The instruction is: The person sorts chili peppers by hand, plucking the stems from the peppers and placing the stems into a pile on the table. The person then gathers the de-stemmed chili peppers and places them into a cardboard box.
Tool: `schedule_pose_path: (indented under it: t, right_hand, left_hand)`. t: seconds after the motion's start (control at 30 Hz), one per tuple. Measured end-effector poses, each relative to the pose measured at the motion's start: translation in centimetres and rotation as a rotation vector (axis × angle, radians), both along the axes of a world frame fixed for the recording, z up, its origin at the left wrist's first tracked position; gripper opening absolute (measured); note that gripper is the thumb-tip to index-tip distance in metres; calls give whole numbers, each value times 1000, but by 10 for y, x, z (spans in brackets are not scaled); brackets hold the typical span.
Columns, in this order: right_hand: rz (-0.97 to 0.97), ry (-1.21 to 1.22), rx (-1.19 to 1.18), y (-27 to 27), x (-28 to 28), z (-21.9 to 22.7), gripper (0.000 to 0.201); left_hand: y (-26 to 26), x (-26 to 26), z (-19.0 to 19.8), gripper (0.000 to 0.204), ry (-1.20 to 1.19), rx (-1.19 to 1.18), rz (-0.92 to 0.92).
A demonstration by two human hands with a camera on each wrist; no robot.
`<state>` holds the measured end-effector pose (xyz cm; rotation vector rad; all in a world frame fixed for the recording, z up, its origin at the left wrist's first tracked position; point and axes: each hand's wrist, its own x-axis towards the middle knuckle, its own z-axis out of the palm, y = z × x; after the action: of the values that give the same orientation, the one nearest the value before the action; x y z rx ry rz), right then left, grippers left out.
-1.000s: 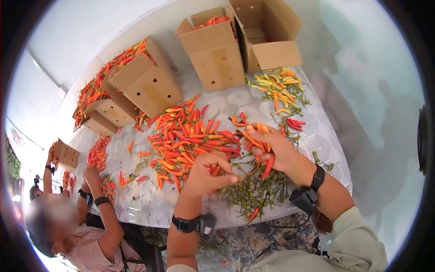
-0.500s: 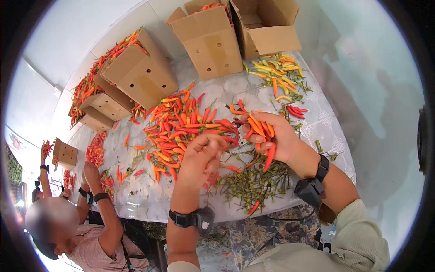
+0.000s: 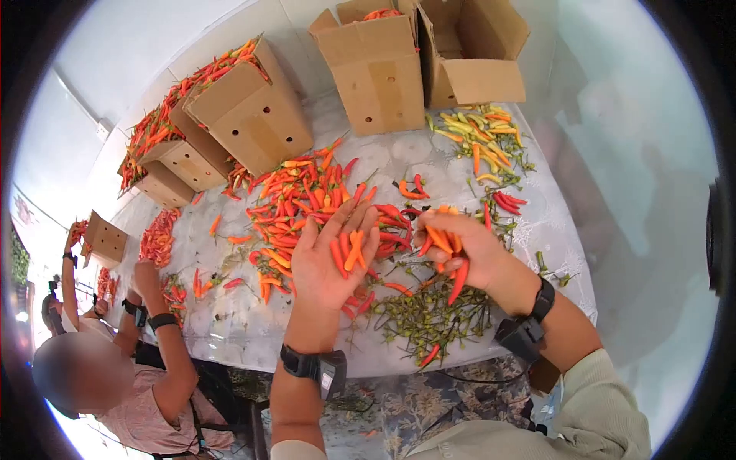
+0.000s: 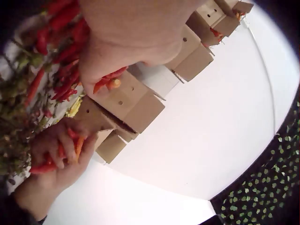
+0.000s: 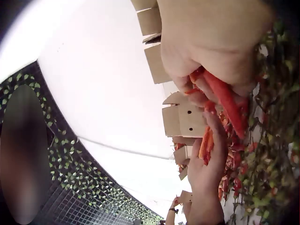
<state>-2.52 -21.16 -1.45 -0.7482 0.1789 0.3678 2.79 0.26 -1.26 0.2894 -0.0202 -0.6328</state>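
Observation:
My left hand [image 3: 326, 268] is turned palm up over the near edge of the chili pile [image 3: 307, 201]. Several red and orange chili peppers [image 3: 354, 251] lie across its nearly straight fingers. To its right, my right hand [image 3: 489, 253] grips a bunch of orange and red chilies, with one long red chili [image 3: 458, 284] hanging out below. The right wrist view shows that red chili [image 5: 226, 101] sticking out from under the palm. Under my right hand spreads a heap of green stems [image 3: 437, 316] with a red chili [image 3: 430, 355] at its front.
Cardboard boxes [image 3: 253, 115] heaped with chilies line the back left, with a taller box [image 3: 372, 77] and an open box [image 3: 479, 80] farther right. Yellow chilies [image 3: 483, 138] lie near the right edge. Another person [image 3: 153, 399] works at the left of the table.
My left hand has gone from curled fingers near the stems to palm up over the pile, its chilies now showing. My right hand keeps its bunch in nearly the same place.

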Motion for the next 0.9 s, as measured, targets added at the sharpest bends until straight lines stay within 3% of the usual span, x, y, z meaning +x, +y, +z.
schedule_pose_path:
  t: [0.17, 0.3, 0.37, 0.47, 0.6, 0.67, 0.9]
  right_hand:
    - [-42, -193, -631, 28, -6, 4, 27]
    - [-177, -478, -1128, 48, -5, -21, 40]
    - [-198, -534, -1194, 54, -6, -25, 47]
    - [32, -539, -1316, 48, -16, 7, 51]
    - [-24, -650, -1282, 44, -14, 4, 54]
    - [4, -639, -1357, 42, -17, 8, 52]
    - [29, -610, -1251, 35, -18, 3, 41]
  left_hand:
    - [-19, -8, -9, 61, -93, 47, -35]
    - [-31, -24, -6, 56, -278, 279, 62]
    - [-33, -29, -11, 58, -360, 386, 130]
    - [-40, -37, -7, 59, -488, 413, 206]
    - [-42, -48, -3, 63, -642, 448, 308]
    - [-36, -44, -5, 69, -663, 497, 246]
    - [-34, -50, -1, 75, -713, 485, 104]
